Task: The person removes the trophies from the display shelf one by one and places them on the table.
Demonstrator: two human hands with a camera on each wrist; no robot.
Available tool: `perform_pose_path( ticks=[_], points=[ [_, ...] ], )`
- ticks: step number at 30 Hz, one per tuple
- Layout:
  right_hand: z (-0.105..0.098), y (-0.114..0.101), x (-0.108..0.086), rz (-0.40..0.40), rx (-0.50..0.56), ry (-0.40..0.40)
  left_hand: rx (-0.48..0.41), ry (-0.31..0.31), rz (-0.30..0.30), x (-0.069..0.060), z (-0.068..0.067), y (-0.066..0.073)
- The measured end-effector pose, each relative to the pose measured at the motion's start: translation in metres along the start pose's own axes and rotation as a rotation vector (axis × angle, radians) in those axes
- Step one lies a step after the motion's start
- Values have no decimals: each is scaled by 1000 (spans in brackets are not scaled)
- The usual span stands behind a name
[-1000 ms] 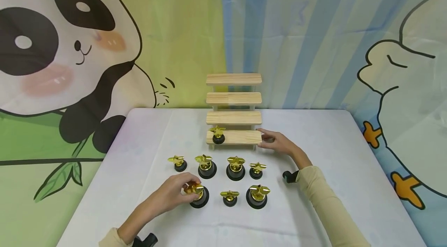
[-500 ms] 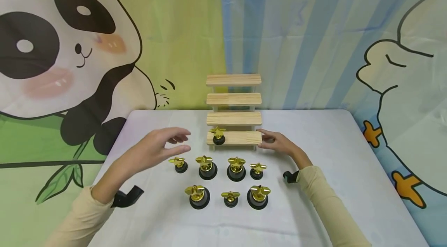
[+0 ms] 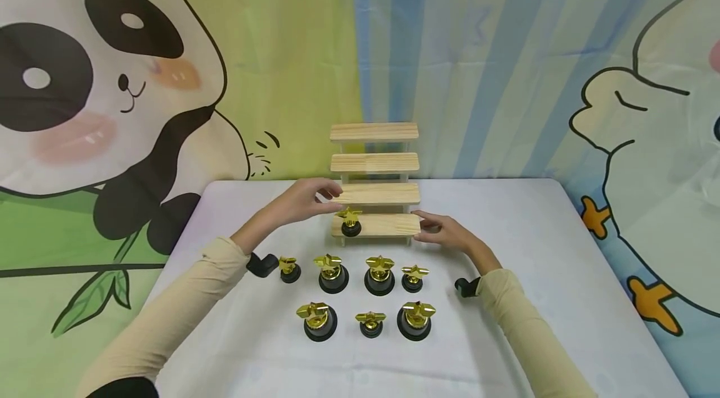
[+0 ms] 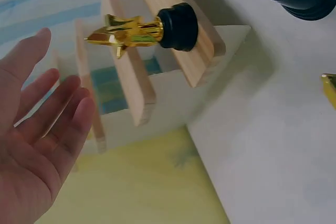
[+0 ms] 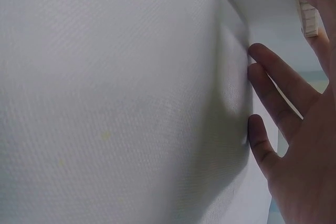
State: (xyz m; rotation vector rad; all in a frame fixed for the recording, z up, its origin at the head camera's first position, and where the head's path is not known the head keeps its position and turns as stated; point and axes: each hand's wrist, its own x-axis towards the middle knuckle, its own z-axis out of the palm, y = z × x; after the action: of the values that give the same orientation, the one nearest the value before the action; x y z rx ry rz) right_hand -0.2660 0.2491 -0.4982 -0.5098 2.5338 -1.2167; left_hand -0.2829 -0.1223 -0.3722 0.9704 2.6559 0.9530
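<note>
A wooden tiered display stand (image 3: 382, 194) stands at the back of the table. On its lowest step, at the left end, sits a small gold star trophy (image 3: 351, 223) with a black base. My left hand (image 3: 304, 199) is by the stand's left side, above and behind that trophy. In the left wrist view its fingers (image 4: 63, 93) are spread and hold nothing, apart from the trophy (image 4: 179, 27). At the right end of the lowest step my right hand (image 3: 444, 230) grips the board between thumb and a finger; its other fingers (image 5: 278, 108) rest by the white cloth.
Several gold star trophies on black bases stand on the white table (image 3: 495, 210) before the stand: a back row with a large trophy (image 3: 333, 274), a front row with another (image 3: 415, 322). A printed curtain (image 3: 292, 60) hangs right behind the stand.
My left hand has let go of the front-left large trophy, lifted away and moved forward and right to the stand. The right hand has stayed at the board's end.
</note>
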Motion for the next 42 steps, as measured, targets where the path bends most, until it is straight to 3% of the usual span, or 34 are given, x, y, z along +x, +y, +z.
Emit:
perform_pose_path(
  ticks=[4, 9, 16, 30, 36, 39, 42],
  points=[
    [2, 2, 0, -1, -2, 10, 0, -70, -16, 17, 11, -3],
    [3, 2, -1, 1, 8, 8, 62, -132, 5, 26, 22, -3],
    [4, 2, -2, -19, 13, 6, 109, -109, 55, 28, 30, -5],
    [2, 0, 2, 4, 12, 3, 92, -63, 21, 27, 36, -12],
    [4, -1, 7, -21, 11, -15, 45, -1, 2, 13, 21, -8],
    [3, -1, 6, -16, 5, -9, 8, 67, 7, -5, 9, 0],
    [2, 1, 1, -1, -10, 1, -8, 126, -4, -31, -4, 9]
  ],
)
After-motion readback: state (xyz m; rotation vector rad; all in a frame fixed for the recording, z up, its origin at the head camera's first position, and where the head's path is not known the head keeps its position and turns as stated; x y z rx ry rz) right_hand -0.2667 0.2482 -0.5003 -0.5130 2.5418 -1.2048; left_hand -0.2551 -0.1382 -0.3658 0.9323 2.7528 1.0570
